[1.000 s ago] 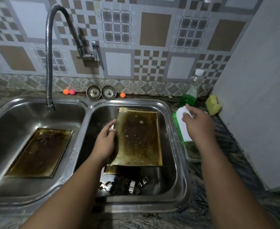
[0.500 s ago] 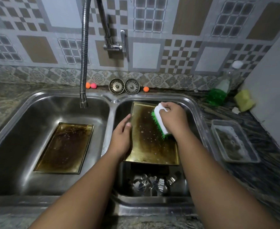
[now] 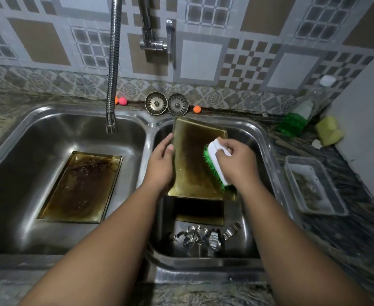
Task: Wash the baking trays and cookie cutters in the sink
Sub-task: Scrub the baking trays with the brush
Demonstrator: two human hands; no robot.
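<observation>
A greasy brown baking tray (image 3: 192, 164) is tilted up in the right basin of the steel sink (image 3: 267, 151). My left hand (image 3: 161, 164) grips its left edge. My right hand (image 3: 236, 162) grips a white scrub brush (image 3: 217, 164) with green bristles, pressed against the tray's right side. Another tray (image 3: 200, 218) lies partly hidden beneath it. Several metal cookie cutters (image 3: 206, 236) lie at the near end of that basin. A second dirty tray (image 3: 80, 186) lies flat in the left basin.
The flexible tap spout (image 3: 112, 85) hangs over the left basin. Two drain strainers (image 3: 167, 103) and small orange and pink balls (image 3: 122, 101) sit on the back ledge. Right of the sink stand a green soap bottle (image 3: 294, 122), a yellow sponge (image 3: 328, 133) and a clear plastic tub (image 3: 314, 188).
My right hand took the brush from the tub on the right counter and brought it onto the tray, then slid it down the tray's right side. The tray stands more tilted.
</observation>
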